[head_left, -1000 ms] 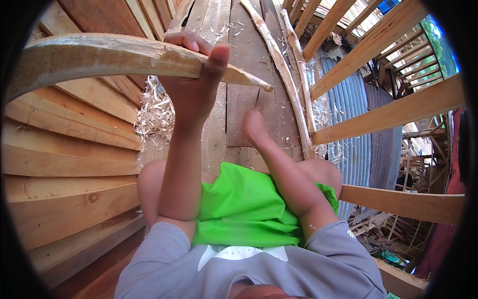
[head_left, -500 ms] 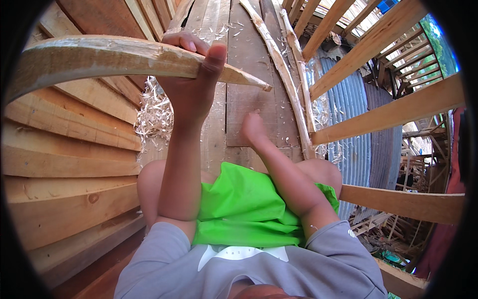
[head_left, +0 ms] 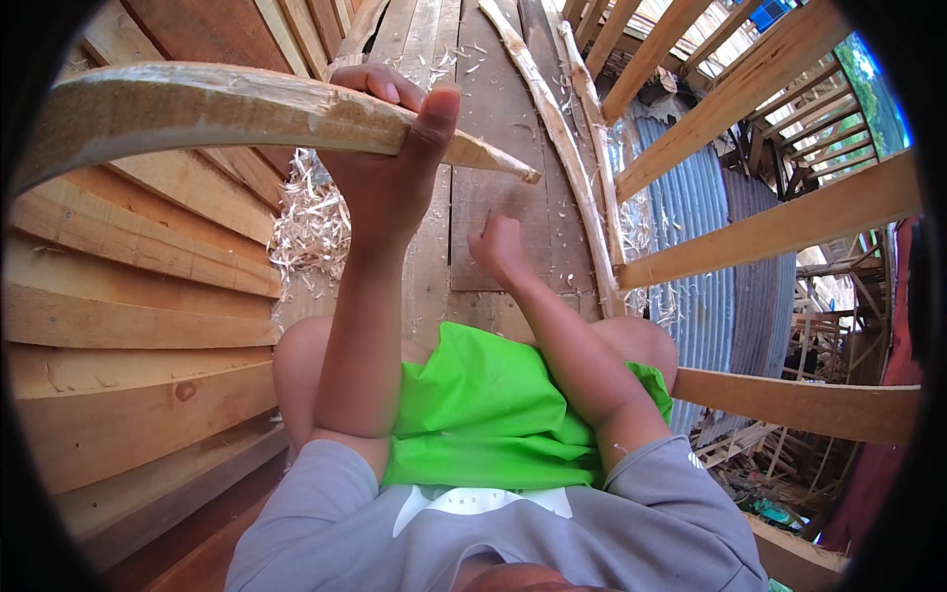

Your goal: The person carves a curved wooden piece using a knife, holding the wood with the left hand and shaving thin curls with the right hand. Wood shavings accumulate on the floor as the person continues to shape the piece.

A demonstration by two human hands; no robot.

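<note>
A long pale piece of wood (head_left: 247, 109), curved in this view and tapering to a thin tip, runs from the far left across to the middle. My left hand (head_left: 390, 183) is wrapped round it near the tapered end, thumb on the near side and fingers over the far side. Just below the tip, apart from it, my right hand (head_left: 501, 244) hangs over the floorboards with its fingers closed. Whatever it may hold is hidden or too blurred to make out. Bright green cloth (head_left: 483, 395) covers my lap between my bent knees.
Curled wood shavings (head_left: 308, 222) lie heaped beside the plank wall (head_left: 138, 316) on the left. Two peeled poles (head_left: 552, 118) lie along the floorboards (head_left: 424, 266). Slatted wooden railing (head_left: 779, 207) stands to the right, with corrugated metal sheets (head_left: 691, 247) beyond it.
My right hand has drawn slightly left and toward me, and its fist shows more plainly. The left hand and the wood have shifted only a little.
</note>
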